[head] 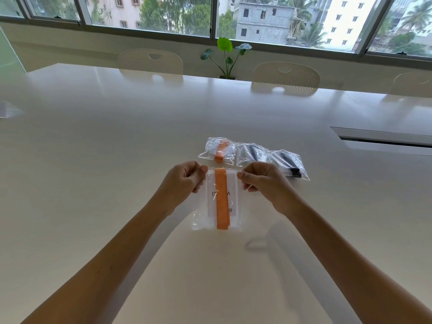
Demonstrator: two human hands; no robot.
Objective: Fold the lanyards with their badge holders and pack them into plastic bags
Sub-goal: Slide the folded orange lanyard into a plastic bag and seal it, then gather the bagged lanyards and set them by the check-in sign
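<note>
A clear plastic bag [201,218] hangs above the white table [117,160], held up by its top corners. Inside it sits a folded orange lanyard [222,202] over a white badge holder [233,195] with dark print. My left hand [184,178] pinches the bag's top left corner. My right hand [261,181] pinches the top right corner. Just beyond my hands lie three packed bags: one with an orange lanyard [221,150] and two with black lanyards [253,153] [289,163].
Cream chairs [149,61] [285,76] stand at the table's far side, with a small green plant [225,57] between them. A cable slot [383,137] is set into the table at the right. A clear bag edge [8,109] shows at far left.
</note>
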